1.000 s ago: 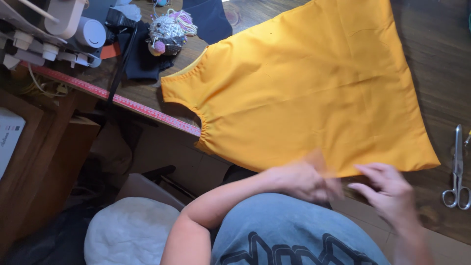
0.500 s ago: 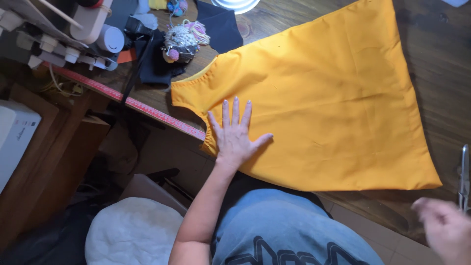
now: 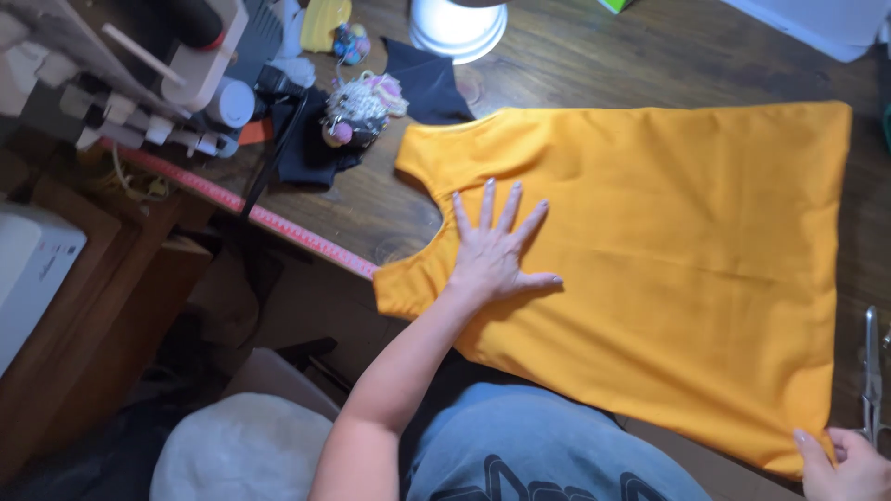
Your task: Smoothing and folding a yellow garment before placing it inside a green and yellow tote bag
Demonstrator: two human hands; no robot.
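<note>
A flat piece of orange woven fabric (image 3: 668, 269) lay across the wooden counter (image 3: 603, 65), overhanging its near edge. The left hand (image 3: 497, 250), fingers splayed, pressed it smooth; the right hand (image 3: 849, 464) pinched its near-right corner, apparently keeping it taut.

An orange sleeveless garment (image 3: 668, 269) lies spread flat on the wooden table (image 3: 594, 65), its shoulder straps and curved armhole toward the left, its wide hem toward the right. The fabric is smooth and plain, and its near edge hangs slightly over the table's near side.
</note>
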